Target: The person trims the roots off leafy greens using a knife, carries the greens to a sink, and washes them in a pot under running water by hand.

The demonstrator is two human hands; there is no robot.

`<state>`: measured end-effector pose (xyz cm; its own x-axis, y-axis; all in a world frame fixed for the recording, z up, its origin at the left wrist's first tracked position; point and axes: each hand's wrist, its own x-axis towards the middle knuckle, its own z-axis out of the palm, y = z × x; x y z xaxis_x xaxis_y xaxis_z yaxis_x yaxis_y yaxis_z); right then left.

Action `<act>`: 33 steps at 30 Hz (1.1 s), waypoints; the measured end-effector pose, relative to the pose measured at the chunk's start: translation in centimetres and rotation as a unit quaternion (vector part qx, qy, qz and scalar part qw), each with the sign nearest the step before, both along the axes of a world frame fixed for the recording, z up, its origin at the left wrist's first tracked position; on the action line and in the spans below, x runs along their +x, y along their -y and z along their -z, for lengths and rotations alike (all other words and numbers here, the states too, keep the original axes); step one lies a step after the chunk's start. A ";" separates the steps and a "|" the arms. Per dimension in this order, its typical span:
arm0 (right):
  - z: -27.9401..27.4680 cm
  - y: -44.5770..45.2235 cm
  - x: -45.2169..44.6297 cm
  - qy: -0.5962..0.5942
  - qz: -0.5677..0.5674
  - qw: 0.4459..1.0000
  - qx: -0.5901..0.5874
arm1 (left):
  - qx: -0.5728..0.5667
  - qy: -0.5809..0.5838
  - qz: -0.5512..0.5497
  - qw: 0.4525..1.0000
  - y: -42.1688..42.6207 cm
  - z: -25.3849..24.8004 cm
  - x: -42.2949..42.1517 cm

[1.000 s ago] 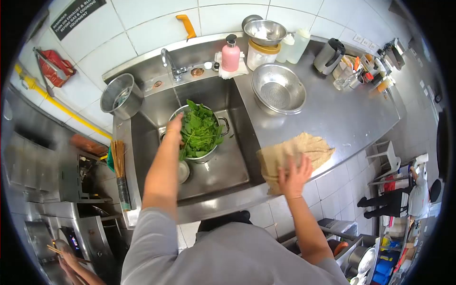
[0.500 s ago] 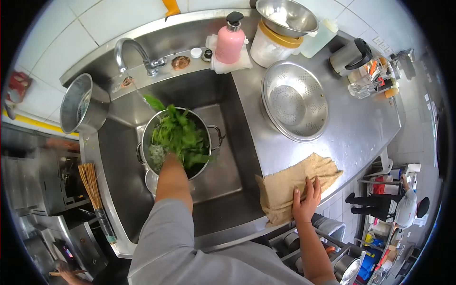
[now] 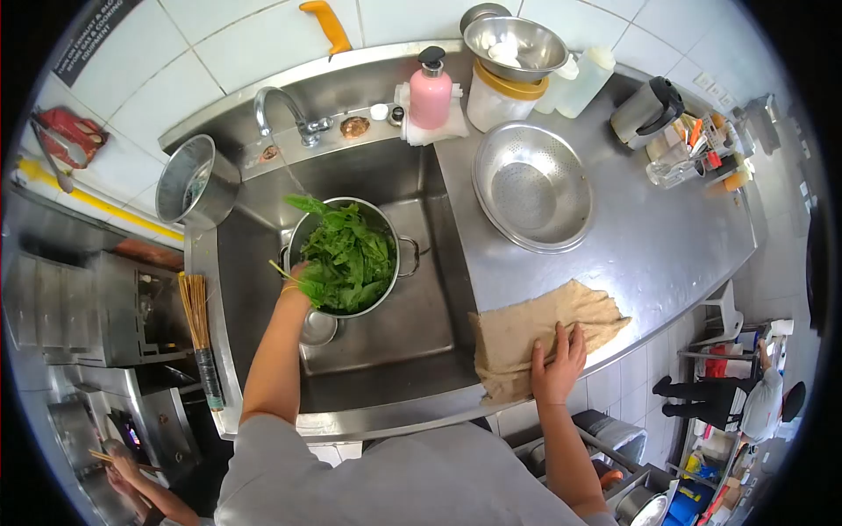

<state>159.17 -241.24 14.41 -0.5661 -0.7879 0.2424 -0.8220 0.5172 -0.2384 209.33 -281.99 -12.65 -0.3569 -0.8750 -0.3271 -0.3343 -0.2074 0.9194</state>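
My left hand [image 3: 299, 274] is at the left rim of a steel pot [image 3: 396, 263] in the sink [image 3: 395, 329]. Its fingers are closed among leafy greens [image 3: 349, 256] that heap up in the pot, and leaves partly hide them. A pale stem pokes out past the hand. From the faucet [image 3: 289, 114], a thin stream of water runs down toward the pot. My right hand [image 3: 559, 366] lies with fingers extended on a brown cloth [image 3: 517, 329] at the counter's front edge. A small round metal bowl [image 3: 319, 328] sits under the pot's near side.
Perforated steel colander [image 3: 533, 188] and a kettle [image 3: 645, 112] stand on the right counter [image 3: 667, 219]. A pink pump bottle [image 3: 430, 92] is behind the sink. At the left are a metal container [image 3: 200, 184] and a stick brush [image 3: 200, 342]. Another person [image 3: 763, 403] stands far right; another person's hands [image 3: 127, 473] show lower left.
My left hand has shifted from the middle of the greens to the pot's left rim. The view has tilted and moved slightly. My right hand stays on the cloth.
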 end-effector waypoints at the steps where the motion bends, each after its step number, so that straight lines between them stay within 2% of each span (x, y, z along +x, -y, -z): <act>1: 0.1 -0.1 -0.1 0.004 -0.006 1.000 -0.007 | 0.000 0.022 0.000 1.000 -0.2 -2.0 0.0; 2: 0.2 -0.4 0.0 0.009 -0.011 1.000 -0.012 | 0.053 0.133 -0.040 0.989 -1.7 -12.2 -4.1; 3: 0.1 -0.4 0.1 0.008 -0.007 1.000 -0.009 | 0.055 0.133 -0.036 0.989 -1.7 -17.0 -7.4; 4: -0.1 -0.3 0.2 0.014 -0.008 1.000 -0.013 | -0.024 0.248 0.034 0.968 -1.3 -20.2 -10.1; 5: -0.2 -0.2 0.3 0.019 -0.009 1.000 -0.016 | -0.103 0.356 0.104 0.923 -0.8 -21.1 -12.3; 6: -0.2 -0.2 0.4 0.016 -0.006 1.000 -0.011 | -0.100 0.353 0.108 0.924 -0.4 -20.0 -14.4; 8: -0.1 -0.1 0.3 0.020 -0.003 1.000 -0.007 | -0.088 0.508 0.156 0.843 -0.2 -17.4 -17.9; 9: -0.1 0.0 0.2 0.016 0.001 1.000 -0.001 | -0.085 0.504 0.162 0.844 -0.5 -16.5 -19.2; 11: -0.2 0.1 0.4 0.017 -0.009 1.000 -0.011 | 0.082 0.537 0.126 0.830 -0.9 -15.8 -21.1; 13: -0.3 -0.1 0.6 0.015 -0.004 1.000 0.000 | 0.083 0.556 0.138 0.815 0.1 -11.3 -20.9; 14: -0.3 0.3 0.6 0.013 -0.001 1.000 -0.002 | 0.051 0.570 0.156 0.805 0.3 -8.6 -20.3; 15: -0.2 0.5 0.4 0.009 0.001 1.000 -0.010 | -0.034 0.591 0.186 0.784 0.4 -5.9 -19.7; 16: 0.1 0.2 0.3 0.012 0.000 1.000 -0.011 | -0.166 0.616 0.215 0.739 -0.1 -3.2 -18.7; 17: 0.2 -0.1 0.2 0.016 0.000 1.000 -0.010 | -0.303 0.638 0.227 0.671 -0.3 -1.1 -17.6; 18: 0.1 -0.1 0.2 0.024 0.001 1.000 -0.011 | -0.418 0.639 0.216 0.608 -0.1 -0.3 -16.9; 19: -0.3 -0.1 0.3 0.023 0.004 1.000 -0.013 | -0.484 0.628 0.194 0.577 0.0 -0.5 -16.1; 20: -0.7 0.0 0.5 0.022 0.009 1.000 -0.012 | -0.484 0.629 0.195 0.577 0.1 -2.6 -16.1; 21: -1.0 0.1 0.6 0.025 0.014 1.000 -0.010 | -0.353 0.517 0.118 0.771 0.8 -6.8 -15.7; 22: -1.0 0.1 0.6 0.025 0.012 0.999 -0.016 | -0.200 0.371 0.032 0.907 1.8 -11.2 -15.2; 23: -0.8 -0.1 0.5 0.033 0.013 0.999 -0.016 | -0.200 0.378 0.034 0.904 2.4 -14.5 -13.9; 25: -0.2 -0.2 0.1 0.026 0.002 0.999 -0.035 | -0.189 0.291 0.076 0.935 3.0 -19.9 -10.6; 26: -0.2 -0.2 0.0 0.031 -0.004 0.999 -0.036 | -0.189 0.296 0.071 0.934 2.5 -21.9 -9.7; 28: -0.4 -0.2 0.1 0.035 0.003 0.999 -0.026 | -0.142 0.319 0.268 0.898 1.8 -25.0 -8.3; 29: -0.3 -0.1 0.1 0.036 0.001 0.999 -0.029 | -0.143 0.321 0.265 0.898 1.3 -25.9 -8.5; 31: 0.0 -0.3 0.0 0.022 0.003 0.999 -0.026 | -0.128 0.285 0.326 0.892 -0.2 -26.0 -9.8; 32: 0.0 -0.3 0.1 0.020 0.007 1.000 -0.020 | -0.155 0.272 0.287 0.905 0.1 -21.2 -9.2; 33: -0.1 -0.2 0.2 0.021 0.005 1.000 -0.021 | -0.151 0.267 0.293 0.905 -1.4 -19.6 -10.9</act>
<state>159.34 -241.02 14.54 -0.5839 -0.7721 0.2508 -0.8060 0.5144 -0.2930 198.47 -280.57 6.97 -0.6503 -0.6647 -0.3678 -0.7195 0.3836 0.5790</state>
